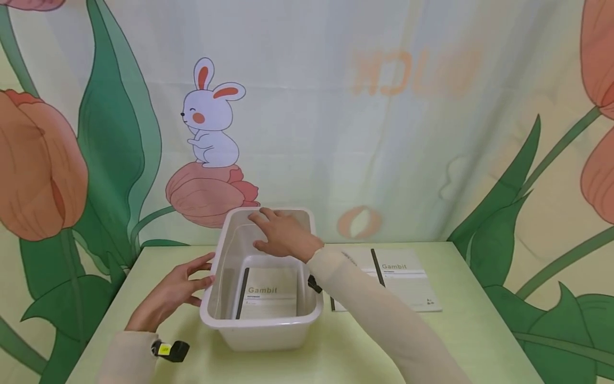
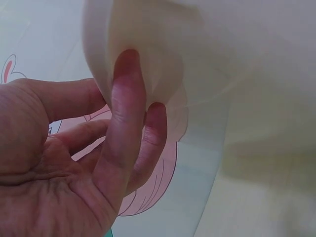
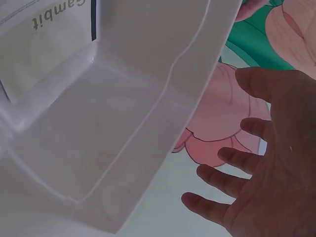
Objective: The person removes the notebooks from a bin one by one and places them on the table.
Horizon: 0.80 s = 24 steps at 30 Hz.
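Observation:
A white plastic bin (image 1: pixel 264 337) stands on the table, with a notebook marked "Gambit" (image 1: pixel 268 298) lying flat inside it. At the bin's left rim, my left hand (image 1: pixel 175 290) grips the edge; the left wrist view shows its fingertips (image 2: pixel 129 61) curled up against the rim's underside. Over the far part of the bin, my right hand (image 1: pixel 283 234) hovers with spread, relaxed fingers and holds nothing. Seen from the right wrist, that hand (image 3: pixel 266 143) is apart from the rim.
Right of the bin, a "Gambit" notebook (image 1: pixel 408 285) lies on the green table (image 1: pixel 479 341) beside another notebook (image 1: pixel 357 260), partly hidden by my right sleeve. A printed curtain (image 1: pixel 312 133) with tulips and a rabbit hangs just behind the table.

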Motion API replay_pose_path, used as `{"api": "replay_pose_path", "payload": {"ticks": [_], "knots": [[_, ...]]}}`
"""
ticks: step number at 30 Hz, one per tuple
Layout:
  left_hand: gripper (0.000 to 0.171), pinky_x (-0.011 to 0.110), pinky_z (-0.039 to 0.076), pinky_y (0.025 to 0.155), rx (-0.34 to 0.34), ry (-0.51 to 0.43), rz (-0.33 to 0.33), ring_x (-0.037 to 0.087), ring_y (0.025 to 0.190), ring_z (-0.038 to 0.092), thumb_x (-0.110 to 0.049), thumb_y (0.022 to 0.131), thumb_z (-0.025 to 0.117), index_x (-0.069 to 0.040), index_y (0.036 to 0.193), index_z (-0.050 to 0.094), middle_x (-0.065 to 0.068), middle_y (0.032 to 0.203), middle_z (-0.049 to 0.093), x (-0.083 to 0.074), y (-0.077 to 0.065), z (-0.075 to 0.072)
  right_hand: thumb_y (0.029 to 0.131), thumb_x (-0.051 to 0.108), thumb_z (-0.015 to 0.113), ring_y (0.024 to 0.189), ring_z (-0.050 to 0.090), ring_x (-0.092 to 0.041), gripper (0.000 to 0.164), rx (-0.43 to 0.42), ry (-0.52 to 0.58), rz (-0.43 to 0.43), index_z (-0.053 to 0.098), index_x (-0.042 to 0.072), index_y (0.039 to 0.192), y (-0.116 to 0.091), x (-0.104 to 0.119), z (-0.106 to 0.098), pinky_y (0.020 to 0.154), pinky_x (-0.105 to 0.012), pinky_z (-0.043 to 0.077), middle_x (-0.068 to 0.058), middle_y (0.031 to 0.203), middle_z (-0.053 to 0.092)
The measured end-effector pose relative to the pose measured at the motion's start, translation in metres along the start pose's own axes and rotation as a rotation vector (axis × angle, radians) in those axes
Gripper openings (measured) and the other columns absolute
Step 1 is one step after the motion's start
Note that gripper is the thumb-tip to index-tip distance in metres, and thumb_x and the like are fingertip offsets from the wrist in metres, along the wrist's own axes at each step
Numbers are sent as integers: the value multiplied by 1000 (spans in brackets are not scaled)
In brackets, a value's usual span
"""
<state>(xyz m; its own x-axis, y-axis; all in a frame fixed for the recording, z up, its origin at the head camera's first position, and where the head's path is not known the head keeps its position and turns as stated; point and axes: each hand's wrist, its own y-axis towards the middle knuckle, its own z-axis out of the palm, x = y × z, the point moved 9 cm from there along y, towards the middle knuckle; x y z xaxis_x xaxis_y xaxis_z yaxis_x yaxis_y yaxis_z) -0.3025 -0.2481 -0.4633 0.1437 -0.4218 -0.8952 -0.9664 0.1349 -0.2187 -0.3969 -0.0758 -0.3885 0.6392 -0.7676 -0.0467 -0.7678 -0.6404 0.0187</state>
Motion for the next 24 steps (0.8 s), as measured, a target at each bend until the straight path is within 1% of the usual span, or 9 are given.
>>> {"api": "replay_pose_path", "payload": {"ticks": [3,8,10,14,18,21,24], "knots": [[74,41,61,76,-2,-2,-4,40,116,59,-24,97,62,-19,158,21,25,149,36,-1,1,0,97,50,52,147,34,-26,68,45,37,31,23,32,156,8,1,10,116,-47,37,-2,162,27],[74,41,62,75,-12,4,9,39,114,60,-23,96,63,-19,158,22,25,147,38,-4,4,-1,95,49,58,148,31,-25,70,139,151,111,24,37,155,20,1,29,116,-48,37,2,163,26],[74,41,62,75,-15,7,10,40,115,60,-24,96,63,-19,158,22,25,146,39,-5,5,-2,94,49,60,146,34,-23,72,175,195,134,25,38,155,24,2,38,115,-45,38,3,162,27],[75,41,61,75,-4,6,7,39,115,60,-25,96,63,-18,158,21,25,147,38,-6,6,-2,93,49,62,140,43,-17,71,240,213,132,28,37,154,29,6,58,115,-41,39,4,157,38],[76,41,61,76,7,1,-5,40,116,59,-25,96,64,-19,158,20,25,148,37,-4,6,-3,92,50,61,139,43,-13,68,325,209,120,33,37,152,29,16,78,114,-39,38,9,153,43],[76,42,61,76,4,-7,-17,40,116,59,-24,96,64,-19,158,21,25,149,36,-1,4,-3,91,49,60,141,40,-11,65,392,237,160,35,40,151,23,22,92,114,-39,36,14,153,44],[76,41,61,75,6,-17,-19,38,115,59,-23,96,64,-18,158,21,25,148,37,1,3,1,89,51,61,140,41,-12,65,447,245,209,37,43,149,17,22,110,113,-39,37,17,151,44]]}}
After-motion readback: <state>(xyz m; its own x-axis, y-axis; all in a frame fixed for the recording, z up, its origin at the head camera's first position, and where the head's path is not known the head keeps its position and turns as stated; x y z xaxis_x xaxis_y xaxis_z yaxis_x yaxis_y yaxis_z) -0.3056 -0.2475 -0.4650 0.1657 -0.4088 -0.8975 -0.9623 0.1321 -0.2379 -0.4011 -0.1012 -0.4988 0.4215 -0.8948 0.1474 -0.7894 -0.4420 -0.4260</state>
